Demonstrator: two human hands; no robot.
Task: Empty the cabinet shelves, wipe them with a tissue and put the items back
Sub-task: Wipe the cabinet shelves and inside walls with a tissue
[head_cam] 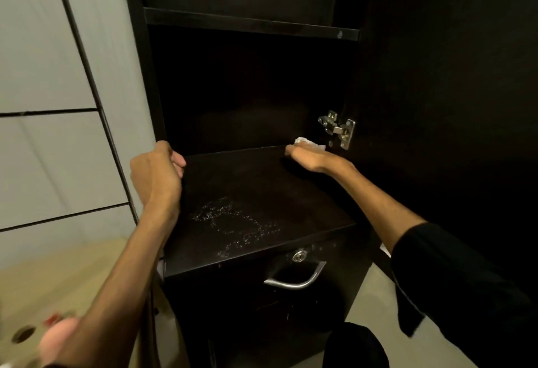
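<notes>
A dark cabinet stands open in front of me. Its lower shelf (256, 193) is bare and carries a patch of pale specks near the front. My right hand (311, 158) presses a crumpled white tissue (308, 143) against the shelf's back right corner. My left hand (158, 169) grips the cabinet's left side panel (145, 91) at shelf height, fingers curled round its edge. The upper shelf (250, 22) shows only its front edge; nothing is visible on it.
A metal hinge (339, 129) joins the open door (451, 91) on the right. Below the shelf is a drawer with a lock and a curved metal handle (297, 279). Blurred items (43, 332) lie at the lower left on a beige surface. A tiled wall (43, 76) is at the left.
</notes>
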